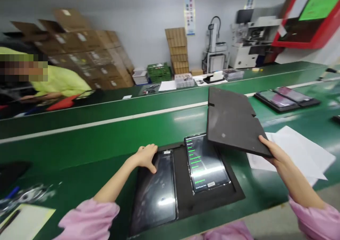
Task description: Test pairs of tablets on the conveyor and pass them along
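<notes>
A black foam tray lies on the green belt in front of me with two tablets in it. The left tablet has a dark screen. The right tablet shows green lines of text. My left hand rests on the top edge of the left tablet, fingers curled over it. My right hand grips the near corner of a black foam sheet, held tilted above the right tablet and partly covering its top right corner.
White paper sheets lie at my right. Another foam tray with two tablets sits further along the belt. A person in a yellow-green top works at the far left. Cardboard boxes and machines line the back wall.
</notes>
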The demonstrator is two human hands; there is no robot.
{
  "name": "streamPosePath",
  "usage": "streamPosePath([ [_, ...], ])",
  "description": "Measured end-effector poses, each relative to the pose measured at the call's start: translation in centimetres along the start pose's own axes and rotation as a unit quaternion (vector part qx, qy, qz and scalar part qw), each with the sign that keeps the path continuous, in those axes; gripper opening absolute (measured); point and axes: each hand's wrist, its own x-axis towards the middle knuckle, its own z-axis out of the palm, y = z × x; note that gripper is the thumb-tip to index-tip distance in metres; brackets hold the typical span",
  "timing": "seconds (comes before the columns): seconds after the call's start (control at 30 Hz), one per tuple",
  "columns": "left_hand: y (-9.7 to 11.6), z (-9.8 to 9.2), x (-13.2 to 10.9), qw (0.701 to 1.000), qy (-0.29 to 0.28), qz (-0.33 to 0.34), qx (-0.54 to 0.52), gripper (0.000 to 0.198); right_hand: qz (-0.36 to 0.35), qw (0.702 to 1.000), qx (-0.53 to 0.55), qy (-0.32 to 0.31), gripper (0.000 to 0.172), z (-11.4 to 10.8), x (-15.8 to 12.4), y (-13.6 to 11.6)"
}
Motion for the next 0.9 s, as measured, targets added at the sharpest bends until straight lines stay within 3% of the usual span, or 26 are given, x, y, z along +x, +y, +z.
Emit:
streamPosePath([
  [0.1, -0.7, -0.3, 0.3, 0.996, 0.02, 0.025, -0.084, 0.069, 0.126, 0.991, 0.006, -0.04, 0.02, 6.3, 1.0, -1.0],
  [0.2, -1.7, -0.4, 0.2, 0.982, 0.033, 0.041, -0.182, 0.067, 0.159, 0.986, -0.009, -0.047, 0.016, 10.4, 0.7, -1.4],
  [0.3, -2.2, -0.7, -1.9, 0.967, 0.063, 0.045, -0.243, 0.071, 0.115, 0.988, -0.013, -0.103, 0.022, 11.8, -0.5, -0.8],
  [0.4, -1.9, -1.0, -5.8, 0.929, 0.152, 0.066, -0.332, 0.073, 0.038, 0.992, -0.037, -0.118, 0.043, 11.7, -2.0, 0.7],
  [0.5, -0.7, -1.5, -9.8, 0.895, 0.225, 0.078, -0.378, 0.054, -0.043, 0.991, -0.049, -0.119, 0.057, 12.0, -4.4, 2.2],
  [0.6, 0.7, -1.8, -13.0, 0.883, 0.271, 0.071, -0.376, 0.042, -0.042, 0.983, -0.045, -0.172, 0.07, 13.3, -8.0, 3.2],
  [0.7, 1.3, -1.5, -16.0, 0.869, 0.34, 0.021, -0.36, 0.033, -0.063, 0.971, -0.044, -0.228, 0.073, 15.6, -11.3, 4.1],
  [0.8, 1.0, -0.3, -18.8, 0.803, 0.435, -0.046, -0.404, 0.035, -0.096, 0.949, -0.031, -0.299, 0.066, 18.4, -13.8, 5.2],
  [0.9, 0.5, 1.8, -20.3, 0.69, 0.527, -0.112, -0.483, 0.044, -0.078, 0.924, 0.005, -0.376, 0.058, 20.8, -16.3, 6.7],
])
